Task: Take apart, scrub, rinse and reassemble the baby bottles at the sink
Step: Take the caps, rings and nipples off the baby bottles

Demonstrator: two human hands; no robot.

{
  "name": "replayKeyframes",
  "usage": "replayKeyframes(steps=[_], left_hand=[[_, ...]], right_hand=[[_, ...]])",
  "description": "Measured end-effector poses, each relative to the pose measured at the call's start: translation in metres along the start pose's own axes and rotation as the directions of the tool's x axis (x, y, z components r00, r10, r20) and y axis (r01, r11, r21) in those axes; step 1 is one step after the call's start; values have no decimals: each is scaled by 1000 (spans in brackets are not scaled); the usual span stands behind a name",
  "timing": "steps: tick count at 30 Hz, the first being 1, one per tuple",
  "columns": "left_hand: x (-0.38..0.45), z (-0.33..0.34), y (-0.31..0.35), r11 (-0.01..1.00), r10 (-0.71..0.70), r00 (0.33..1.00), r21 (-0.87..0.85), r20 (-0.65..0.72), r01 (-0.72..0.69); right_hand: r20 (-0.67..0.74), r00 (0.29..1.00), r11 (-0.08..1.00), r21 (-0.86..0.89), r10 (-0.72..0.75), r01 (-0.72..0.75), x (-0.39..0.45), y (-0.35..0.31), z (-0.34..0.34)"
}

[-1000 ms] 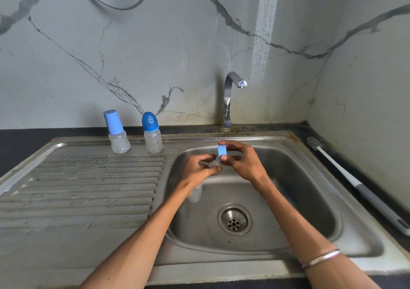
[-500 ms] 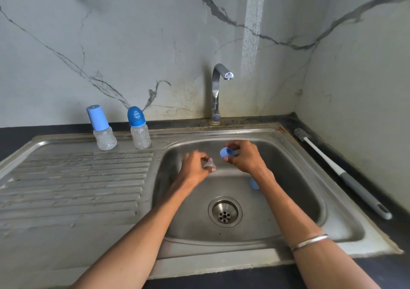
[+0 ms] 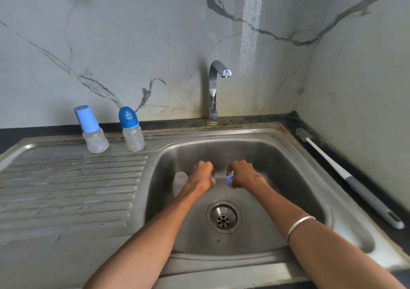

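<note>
1. Marble-veined wall behind a steel sink (image 3: 288, 155) with a ribbed drainboard (image 3: 73, 184) on its left.
2. Two capped baby bottles: light-blue cap (image 3: 92, 131), dark-blue cap (image 3: 132, 130); upright at the drainboard's back edge.
3. Clear bottle body (image 3: 180, 181), in the basin, just beside the left wrist.
4. Left hand (image 3: 203, 174), fingers curled; contents cannot be told.
5. Right hand (image 3: 244, 174), fingers curled round a blue collar ring (image 3: 229, 180).
6. Bottle brush (image 3: 346, 175), lying on the right counter.

2 clear bottles (image 3: 115, 136) capped blue; steel-grey sink (image 3: 295, 155) — white wall (image 3: 133, 44) veined grey; white-and-grey brush (image 3: 346, 175).
</note>
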State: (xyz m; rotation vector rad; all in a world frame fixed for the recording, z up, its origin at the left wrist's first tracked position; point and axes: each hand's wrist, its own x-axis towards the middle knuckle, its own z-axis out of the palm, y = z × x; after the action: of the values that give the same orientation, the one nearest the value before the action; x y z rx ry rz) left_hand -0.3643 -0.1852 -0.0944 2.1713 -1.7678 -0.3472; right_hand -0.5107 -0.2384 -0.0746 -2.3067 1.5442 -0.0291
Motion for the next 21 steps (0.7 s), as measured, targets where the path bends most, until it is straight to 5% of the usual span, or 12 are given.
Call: replayKeyframes(steps=[21], left_hand=[[13,43,-19,982,40,983,176,177,-72]], right_hand=[[25,998,994,-88,-60,61,26,21,52]])
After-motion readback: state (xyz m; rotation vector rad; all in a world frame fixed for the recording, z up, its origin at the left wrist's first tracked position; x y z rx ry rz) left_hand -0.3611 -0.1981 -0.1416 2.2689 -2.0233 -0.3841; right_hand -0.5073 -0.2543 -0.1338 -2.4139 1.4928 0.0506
